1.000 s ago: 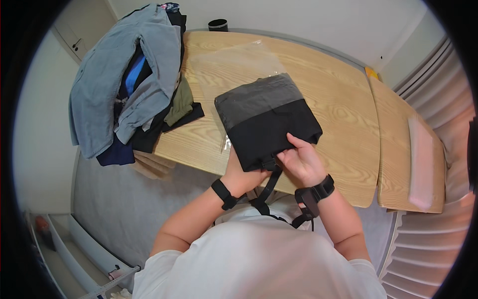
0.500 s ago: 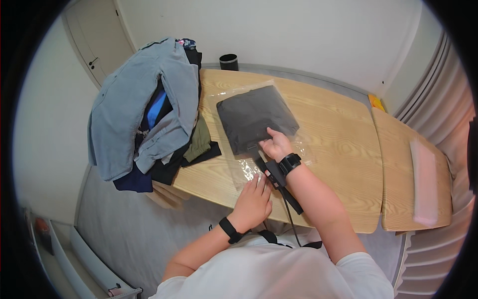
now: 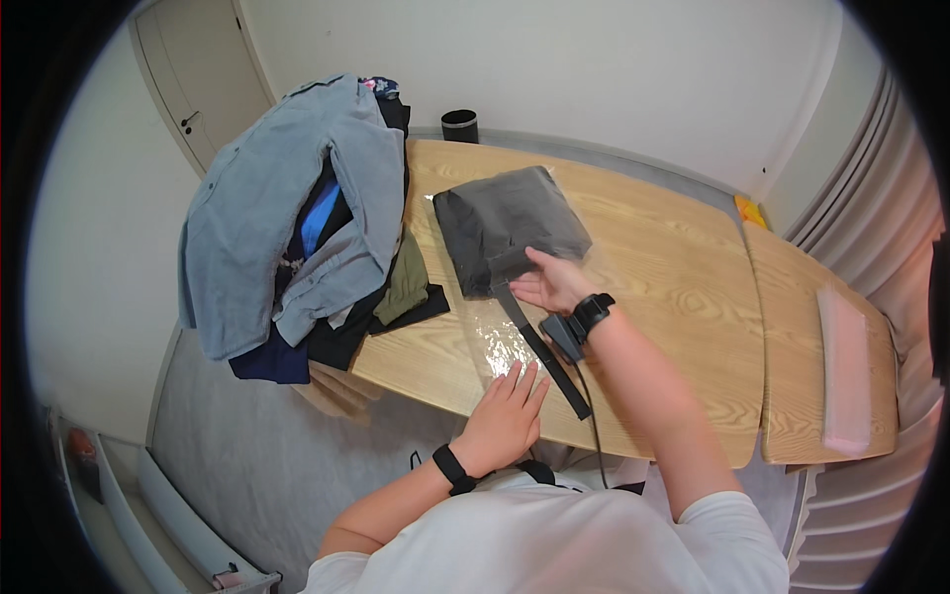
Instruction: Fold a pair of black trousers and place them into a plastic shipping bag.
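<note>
A dark grey folded garment lies in a clear plastic bag on the wooden table. Its bare plastic end points toward me. My left hand rests at the table's near edge, fingers stretched and spread over the bag's near end. My right hand is at the garment's near edge, palm turned left and thumb apart from the fingers; no held thing shows in it. A dark flat strap runs from the garment's near edge toward me. Beside my right wrist sits a small black device with a cable.
A heap of clothes with a grey-blue shirt on top covers the left end of the table. On the right side section lies a pale pink translucent packet. A black bin stands behind the table.
The strap now lies separate from the black device, with more of its length showing. My right hand has turned its palm more to the left; my left fingers have spread.
</note>
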Tool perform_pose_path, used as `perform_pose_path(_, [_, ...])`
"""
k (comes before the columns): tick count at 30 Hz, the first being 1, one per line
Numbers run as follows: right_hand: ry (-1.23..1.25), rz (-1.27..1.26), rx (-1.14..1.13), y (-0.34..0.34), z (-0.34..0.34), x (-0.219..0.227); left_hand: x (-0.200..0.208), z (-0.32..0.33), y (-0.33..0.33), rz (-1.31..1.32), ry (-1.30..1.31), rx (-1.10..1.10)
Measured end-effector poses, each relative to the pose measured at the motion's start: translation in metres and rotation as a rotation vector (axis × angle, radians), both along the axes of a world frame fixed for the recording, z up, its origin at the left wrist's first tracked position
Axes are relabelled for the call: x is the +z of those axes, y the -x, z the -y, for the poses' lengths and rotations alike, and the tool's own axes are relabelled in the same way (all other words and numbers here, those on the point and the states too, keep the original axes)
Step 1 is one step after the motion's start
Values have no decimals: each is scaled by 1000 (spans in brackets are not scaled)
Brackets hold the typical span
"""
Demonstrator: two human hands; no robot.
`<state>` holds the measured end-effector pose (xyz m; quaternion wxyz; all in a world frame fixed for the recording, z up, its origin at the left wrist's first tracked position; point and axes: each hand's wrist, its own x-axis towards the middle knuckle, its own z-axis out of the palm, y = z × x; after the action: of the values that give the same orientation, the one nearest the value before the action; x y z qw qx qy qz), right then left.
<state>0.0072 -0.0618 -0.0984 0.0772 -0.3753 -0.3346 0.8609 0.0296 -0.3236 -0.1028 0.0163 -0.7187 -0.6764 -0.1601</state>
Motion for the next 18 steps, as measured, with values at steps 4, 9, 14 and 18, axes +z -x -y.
perform_pose_path(4, [-513, 111, 502, -36, 29, 5, 4, 0, 1, 9, 20, 8])
perform_pose_path(9, [-824, 224, 675, -60, 47, 39, 4, -1, 2, 47, 30, 0])
perform_pose_path(14, [-1736, 316, 290, -54, 39, 40, 1, 0, 0, 52, 38, 11])
perform_pose_path(18, [-1994, 182, 172, -45, 26, 5, 1, 0, -2, 70, 30, 19])
